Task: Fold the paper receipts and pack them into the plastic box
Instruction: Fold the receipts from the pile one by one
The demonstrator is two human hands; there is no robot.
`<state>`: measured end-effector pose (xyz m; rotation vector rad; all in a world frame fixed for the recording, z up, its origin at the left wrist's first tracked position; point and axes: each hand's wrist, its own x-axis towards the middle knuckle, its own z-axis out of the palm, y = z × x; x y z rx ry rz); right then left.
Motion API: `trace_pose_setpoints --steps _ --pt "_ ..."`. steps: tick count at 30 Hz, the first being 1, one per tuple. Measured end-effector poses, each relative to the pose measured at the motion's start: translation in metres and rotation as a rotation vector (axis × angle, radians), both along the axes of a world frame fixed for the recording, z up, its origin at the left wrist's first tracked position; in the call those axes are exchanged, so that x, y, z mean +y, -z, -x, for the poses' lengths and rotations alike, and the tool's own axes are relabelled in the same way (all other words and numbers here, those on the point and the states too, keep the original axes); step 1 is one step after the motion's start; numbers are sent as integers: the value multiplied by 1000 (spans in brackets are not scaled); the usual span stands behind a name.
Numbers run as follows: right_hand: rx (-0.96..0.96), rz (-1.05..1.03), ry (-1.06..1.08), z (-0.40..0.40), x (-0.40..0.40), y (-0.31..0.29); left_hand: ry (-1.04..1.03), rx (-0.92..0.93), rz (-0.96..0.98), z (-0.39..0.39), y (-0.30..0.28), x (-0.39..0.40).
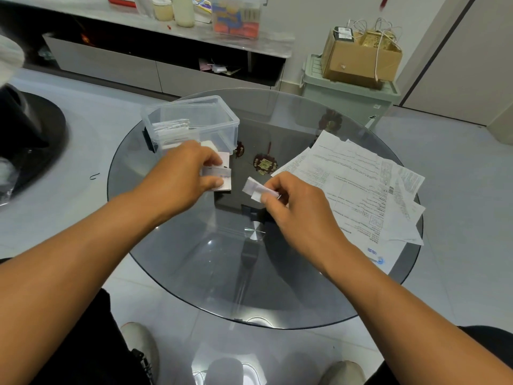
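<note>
pale floor tiles surround a round smoked-glass bench, seen from the head camera; behind it runs a low cabinet with jars and a clear tub on top, and to the right a cardboard box sits on a green bin.

one plastic box, clear and lidless, stands on the far left part of the bench, with a bundle of folded receipts inside it; their number cannot be made out through the wall.

two hands work over the bench. the left hand pinches a folded receipt, white with a pinkish edge, just in front of the plastic box; fingers cover much of it. the right hand grips a small folded slip, white and creased, between thumb and curled fingers, near the middle of the bench.

on the right lies a loose pile of unfolded papers, printed in small text too fine to read, overlapping so that a count is uncertain, some overhanging the bench edge.

two shoes show at the bottom edge, cut off.
</note>
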<state>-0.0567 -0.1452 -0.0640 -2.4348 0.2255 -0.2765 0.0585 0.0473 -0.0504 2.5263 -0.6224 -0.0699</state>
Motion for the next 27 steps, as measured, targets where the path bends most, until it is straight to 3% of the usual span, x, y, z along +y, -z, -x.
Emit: trace_pose_setpoints --steps 4,6,11,15,19,23,27 --pt "1 -158 64 2 -2 -6 22 51 -12 0 3 -3" --pt "14 -278 101 1 -4 -8 15 129 90 3 2 -4" --pt "62 -766 92 -3 -7 -11 -72 617 605 7 0 -12" --pt "92 -857 41 -3 -3 -8 -28 840 713 20 -2 -21" --pt "19 -1012 171 -3 4 -6 127 911 660 37 -2 -28" --pt "-37 -1136 227 -2 4 -8 155 949 719 35 -3 -27" --pt "25 -1041 195 1 4 -9 229 761 645 41 1 -31"
